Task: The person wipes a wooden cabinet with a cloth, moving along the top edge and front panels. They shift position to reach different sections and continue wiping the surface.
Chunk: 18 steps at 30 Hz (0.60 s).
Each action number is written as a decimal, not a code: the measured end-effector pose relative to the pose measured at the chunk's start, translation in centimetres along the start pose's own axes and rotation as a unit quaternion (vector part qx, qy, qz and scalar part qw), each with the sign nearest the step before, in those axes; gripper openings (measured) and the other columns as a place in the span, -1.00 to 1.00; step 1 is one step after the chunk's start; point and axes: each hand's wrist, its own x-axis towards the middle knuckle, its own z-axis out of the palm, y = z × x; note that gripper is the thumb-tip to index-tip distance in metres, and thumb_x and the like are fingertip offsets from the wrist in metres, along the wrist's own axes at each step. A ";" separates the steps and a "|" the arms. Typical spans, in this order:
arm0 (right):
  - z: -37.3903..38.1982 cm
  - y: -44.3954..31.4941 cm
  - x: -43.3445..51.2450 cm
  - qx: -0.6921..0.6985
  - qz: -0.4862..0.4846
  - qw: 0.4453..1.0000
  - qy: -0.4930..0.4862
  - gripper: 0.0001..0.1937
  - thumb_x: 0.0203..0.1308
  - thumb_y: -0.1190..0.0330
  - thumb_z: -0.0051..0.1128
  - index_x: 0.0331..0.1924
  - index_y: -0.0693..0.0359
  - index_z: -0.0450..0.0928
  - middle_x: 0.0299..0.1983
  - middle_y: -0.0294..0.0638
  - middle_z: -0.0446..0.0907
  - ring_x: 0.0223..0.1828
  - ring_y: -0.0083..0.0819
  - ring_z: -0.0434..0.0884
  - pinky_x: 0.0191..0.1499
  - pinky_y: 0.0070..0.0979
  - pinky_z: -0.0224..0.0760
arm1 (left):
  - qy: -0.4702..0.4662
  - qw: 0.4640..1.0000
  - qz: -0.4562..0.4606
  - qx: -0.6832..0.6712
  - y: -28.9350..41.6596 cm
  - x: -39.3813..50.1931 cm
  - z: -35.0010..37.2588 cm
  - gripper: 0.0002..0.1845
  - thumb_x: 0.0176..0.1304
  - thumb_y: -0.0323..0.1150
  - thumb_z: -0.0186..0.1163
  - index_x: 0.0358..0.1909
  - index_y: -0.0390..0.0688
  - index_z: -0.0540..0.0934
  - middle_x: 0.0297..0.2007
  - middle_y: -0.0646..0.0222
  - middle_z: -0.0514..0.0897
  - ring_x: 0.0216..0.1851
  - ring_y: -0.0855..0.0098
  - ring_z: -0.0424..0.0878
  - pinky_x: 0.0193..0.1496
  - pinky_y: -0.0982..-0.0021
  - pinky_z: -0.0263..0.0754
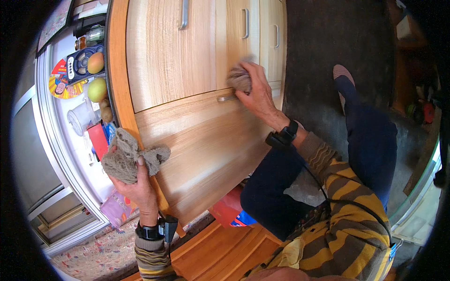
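Note:
My left hand [140,191] is closed round a bunched grey-brown cloth [124,159], held at the orange wooden edge [121,70] of a light wood cabinet. Farther right, my right hand [258,95] presses a second grey-brown cloth [240,79] against the cabinet front [172,59], beside a short metal handle [225,99]. That cloth is blurred. Longer metal handles [245,24] sit on the panels above it. Part of the small handle is hidden by my right hand.
On the white sill at left are a mango [96,63], a green fruit [97,90], a clear plastic container [79,117], glass jars [95,35] and a red box [97,139]. A red bag [228,207] lies below the cabinet, near my knee. Dark floor [316,42] runs along the right.

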 end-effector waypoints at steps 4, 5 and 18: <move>0.7 -3.0 2.2 0.084 -0.141 0.986 -0.033 -0.21 -0.19 0.53 0.46 0.25 0.19 0.33 0.25 0.02 0.35 0.26 -0.01 0.41 0.27 -0.23 0.36 | -0.002 1.000 -0.011 -0.001 0.0 0.0 0.1 -0.36 0.16 -0.55 0.32 0.29 -0.31 0.32 0.22 0.18 0.45 0.22 0.31 0.43 0.32 0.26 0.30; 0.7 -2.5 2.3 0.059 -0.160 0.985 -0.035 -0.19 -0.22 0.54 0.49 0.25 0.17 0.34 0.26 0.01 0.35 0.28 -0.02 0.40 0.28 -0.24 0.35 | -0.001 1.000 -0.005 0.000 0.0 0.0 0.1 -0.36 0.17 -0.55 0.32 0.29 -0.31 0.32 0.22 0.18 0.45 0.22 0.31 0.43 0.31 0.26 0.30; 1.6 8.6 -7.2 -0.046 0.335 0.941 0.007 -0.31 0.07 0.21 0.23 0.25 0.34 0.22 0.09 0.28 0.34 0.16 0.20 0.39 0.17 -0.07 0.35 | -0.010 1.000 0.012 0.007 0.4 0.0 0.2 -0.38 0.21 -0.54 0.30 0.30 -0.33 0.31 0.22 0.17 0.46 0.21 0.32 0.44 0.31 0.28 0.31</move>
